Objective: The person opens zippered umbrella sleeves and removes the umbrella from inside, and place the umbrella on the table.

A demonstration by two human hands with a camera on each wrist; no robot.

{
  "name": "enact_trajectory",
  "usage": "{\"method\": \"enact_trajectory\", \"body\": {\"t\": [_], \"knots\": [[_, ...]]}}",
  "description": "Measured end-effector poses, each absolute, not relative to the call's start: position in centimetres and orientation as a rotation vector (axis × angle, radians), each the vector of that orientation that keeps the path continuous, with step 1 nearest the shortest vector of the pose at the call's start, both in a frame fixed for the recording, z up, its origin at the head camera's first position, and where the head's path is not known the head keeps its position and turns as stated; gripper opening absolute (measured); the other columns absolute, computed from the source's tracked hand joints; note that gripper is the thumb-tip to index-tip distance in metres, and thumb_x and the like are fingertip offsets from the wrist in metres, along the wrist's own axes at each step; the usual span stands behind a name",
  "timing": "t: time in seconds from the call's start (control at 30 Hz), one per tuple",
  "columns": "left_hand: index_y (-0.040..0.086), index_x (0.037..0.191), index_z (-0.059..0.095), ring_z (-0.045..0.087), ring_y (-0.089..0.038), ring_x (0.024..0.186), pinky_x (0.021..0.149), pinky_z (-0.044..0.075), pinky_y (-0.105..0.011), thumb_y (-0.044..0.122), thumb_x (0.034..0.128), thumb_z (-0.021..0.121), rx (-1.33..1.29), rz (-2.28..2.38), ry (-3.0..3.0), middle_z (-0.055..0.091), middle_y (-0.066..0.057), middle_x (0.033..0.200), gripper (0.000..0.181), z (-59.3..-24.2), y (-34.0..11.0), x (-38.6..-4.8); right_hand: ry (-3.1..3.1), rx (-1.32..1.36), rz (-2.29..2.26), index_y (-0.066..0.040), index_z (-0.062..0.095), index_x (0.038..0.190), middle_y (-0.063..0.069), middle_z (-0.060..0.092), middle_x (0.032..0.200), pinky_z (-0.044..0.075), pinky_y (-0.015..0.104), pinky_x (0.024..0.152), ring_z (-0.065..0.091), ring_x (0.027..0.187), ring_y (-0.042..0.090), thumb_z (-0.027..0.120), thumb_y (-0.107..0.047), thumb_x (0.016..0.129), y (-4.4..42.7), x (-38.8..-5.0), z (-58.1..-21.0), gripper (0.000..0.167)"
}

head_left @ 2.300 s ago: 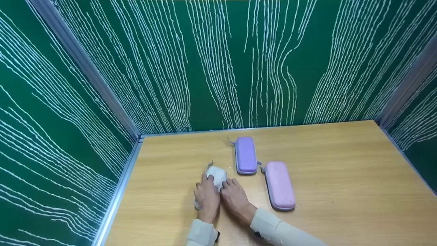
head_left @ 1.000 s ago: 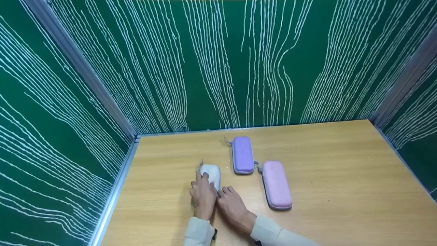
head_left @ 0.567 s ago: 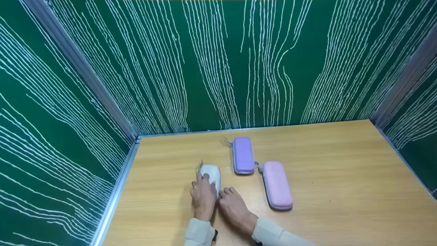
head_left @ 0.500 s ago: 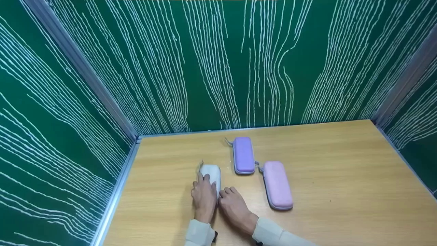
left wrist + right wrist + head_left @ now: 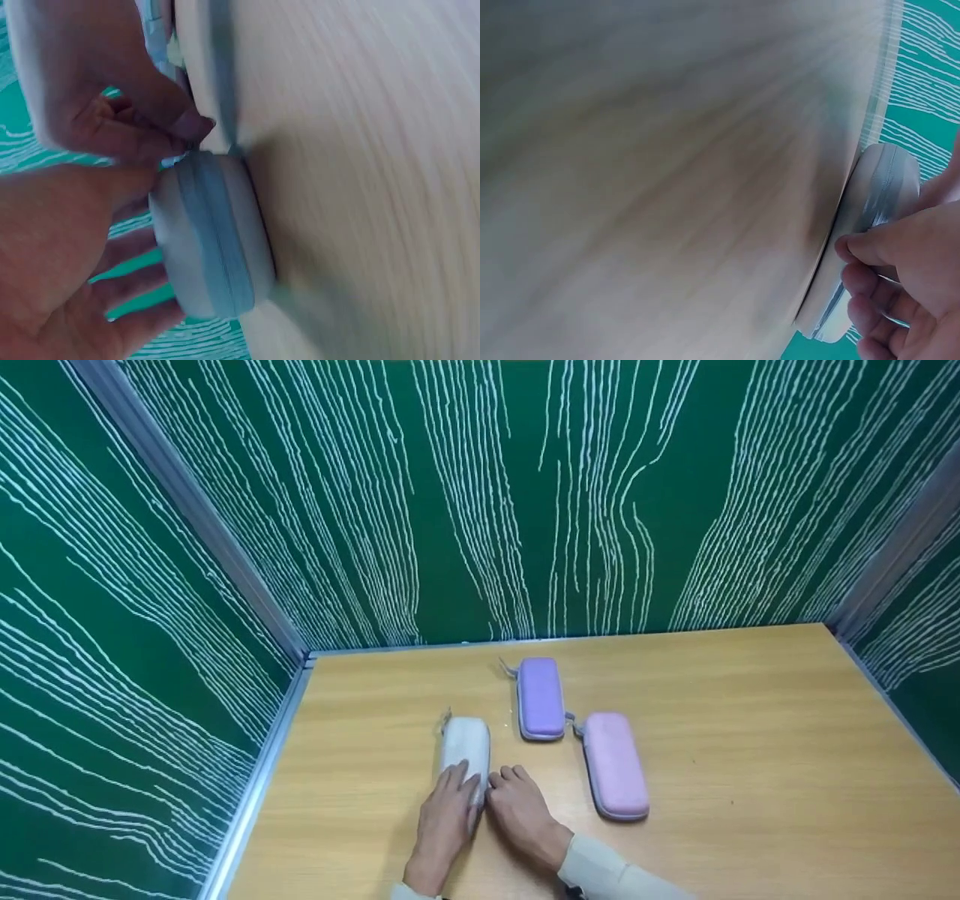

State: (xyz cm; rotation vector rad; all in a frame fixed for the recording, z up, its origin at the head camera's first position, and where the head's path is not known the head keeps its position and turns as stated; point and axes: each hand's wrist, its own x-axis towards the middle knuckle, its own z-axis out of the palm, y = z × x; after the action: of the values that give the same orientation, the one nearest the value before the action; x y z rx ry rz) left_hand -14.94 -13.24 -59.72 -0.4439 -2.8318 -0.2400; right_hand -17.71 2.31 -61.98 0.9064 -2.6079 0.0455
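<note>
A pale grey zip case point(image 5: 466, 735), like a pencil case, lies lengthwise on the table with a small strap at its far left corner. My left hand point(image 5: 444, 819) rests on its near half, fingers fairly straight over the top and thumb along the right side. In the left wrist view, the zipper band point(image 5: 217, 240) runs round the end of the case point(image 5: 180, 255) and looks closed there. My right hand point(image 5: 523, 814) is at the case's right side. Its thumb and forefinger pinch the zipper pull point(image 5: 172, 160), mostly hidden by the fingertips.
A purple zip case point(image 5: 540, 697) lies farther back, right of the grey one. To the right is a pink zip case point(image 5: 615, 765), its strap near the purple case. Green walls point(image 5: 465, 510) with white lines border the wooden table point(image 5: 750, 735) behind and at both sides.
My left hand has slid back toward me along the grey case, uncovering more of its top, and its fingers are straighter. The right hand stays at the case's side. The head view has shifted slightly.
</note>
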Motion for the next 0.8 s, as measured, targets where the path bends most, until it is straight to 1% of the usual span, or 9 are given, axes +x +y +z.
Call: {"method": "enact_trajectory", "body": {"t": [0.1,0.17,0.33,0.47,0.63,0.8], "knots": [[0.009,0.13,0.073,0.059,-0.035,0.133,0.096,0.06,-0.047,0.012,0.088,0.082,-0.467,-0.306,-2.874,0.061,-0.014,0.146,0.043,-59.5,-13.6,-14.9,-2.625,0.907,0.045,-0.01,0.082,0.101,0.002,0.071,0.091,0.046,0.032,0.075,0.057,0.081,0.02,0.08,-0.011,0.086,2.4,-17.8,-61.9,0.015],[0.009,0.13,0.073,0.059,-0.036,0.133,0.094,0.061,-0.048,0.01,0.0871,0.083,-0.469,-0.335,-2.882,0.061,-0.014,0.146,0.044,-59.4,-13.6,-15.0,-2.616,0.911,0.054,-0.01,0.082,0.1,0.002,0.07,0.09,0.045,0.032,0.075,0.057,0.08,0.02,0.079,-0.011,0.087,2.4,-17.8,-61.9,0.014],[0.008,0.126,0.075,0.062,-0.036,0.129,0.086,0.063,-0.048,0.01,0.0854,0.085,-0.473,-0.358,-2.819,0.063,-0.015,0.142,0.042,-59.6,-13.4,-15.4,-2.537,0.883,0.076,-0.011,0.081,0.088,0.001,0.066,0.083,0.044,0.032,0.074,0.054,0.077,0.02,0.075,-0.013,0.087,2.7,-18.0,-62.1,0.006],[0.008,0.124,0.076,0.063,-0.036,0.125,0.08,0.064,-0.049,0.01,0.0834,0.086,-0.461,-0.371,-2.77,0.064,-0.016,0.139,0.041,-59.8,-13.1,-15.7,-2.488,0.862,0.077,-0.011,0.079,0.081,0.0,0.064,0.079,0.042,0.033,0.073,0.053,0.075,0.021,0.074,-0.013,0.084,3.0,-18.3,-62.1,0.007],[0.009,0.122,0.077,0.065,-0.033,0.121,0.074,0.064,-0.047,0.01,0.0794,0.088,-0.443,-0.361,-2.724,0.065,-0.014,0.136,0.044,-60.1,-12.7,-16.2,-2.467,0.841,0.08,-0.011,0.079,0.078,0.0,0.062,0.078,0.042,0.033,0.073,0.053,0.076,0.022,0.073,-0.012,0.083,3.1,-18.5,-62.2,0.008],[0.008,0.121,0.077,0.065,-0.033,0.119,0.073,0.063,-0.046,0.009,0.0791,0.089,-0.404,-0.375,-2.711,0.066,-0.015,0.135,0.044,-60.4,-12.4,-16.4,-2.467,0.83,0.083,-0.011,0.079,0.077,0.0,0.062,0.078,0.042,0.033,0.073,0.053,0.076,0.022,0.072,-0.013,0.084,3.1,-18.7,-62.2,0.01]]}}
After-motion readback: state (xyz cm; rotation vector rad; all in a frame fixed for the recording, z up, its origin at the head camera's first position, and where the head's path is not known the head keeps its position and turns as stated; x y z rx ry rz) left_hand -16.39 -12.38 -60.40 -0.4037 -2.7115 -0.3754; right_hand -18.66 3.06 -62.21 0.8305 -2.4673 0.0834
